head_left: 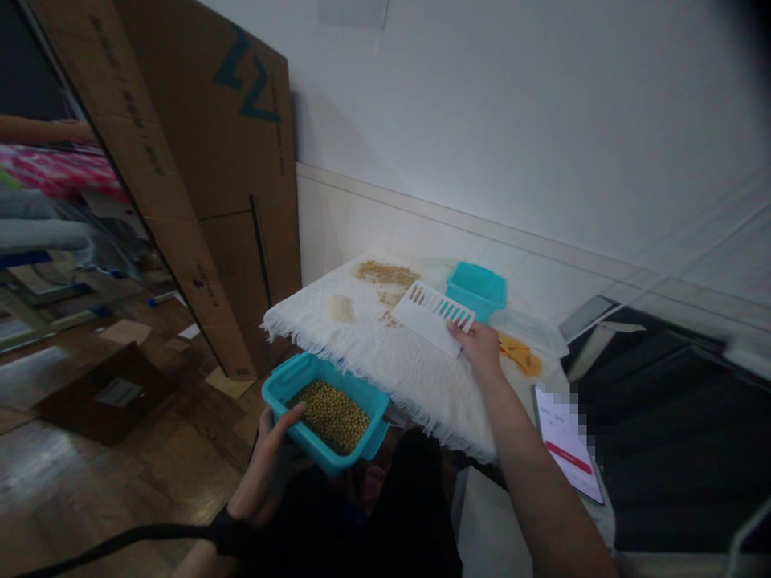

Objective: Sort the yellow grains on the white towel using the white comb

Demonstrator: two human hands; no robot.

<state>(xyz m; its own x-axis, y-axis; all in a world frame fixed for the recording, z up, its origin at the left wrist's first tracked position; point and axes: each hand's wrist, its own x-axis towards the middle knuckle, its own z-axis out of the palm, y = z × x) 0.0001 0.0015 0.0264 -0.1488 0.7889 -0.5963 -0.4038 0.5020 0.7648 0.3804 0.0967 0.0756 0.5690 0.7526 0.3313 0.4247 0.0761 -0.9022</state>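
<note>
My left hand (274,445) grips the near left side of a turquoise plastic container (373,401), its thumb over the rim. Greenish-yellow beans (334,417) fill the container's bottom; it is held beside the table's fringed front edge. In my right hand (477,341) is a flat white plastic piece with a row of slots (429,321), pinched at its right end and held low over the white cloth (409,373). Tan beans or grains (389,274) lie spread on the cloth beyond it, with a few scattered nearer. A small pale heap (341,308) sits to the left, too blurred to name.
A second turquoise container (479,287) stands at the table's back, near a clear lid (533,331) and a yellow cloth (519,355). A phone (569,445) lies at the right edge. A tall cardboard box (222,177) stands left; another person's arm (42,130) shows beyond it.
</note>
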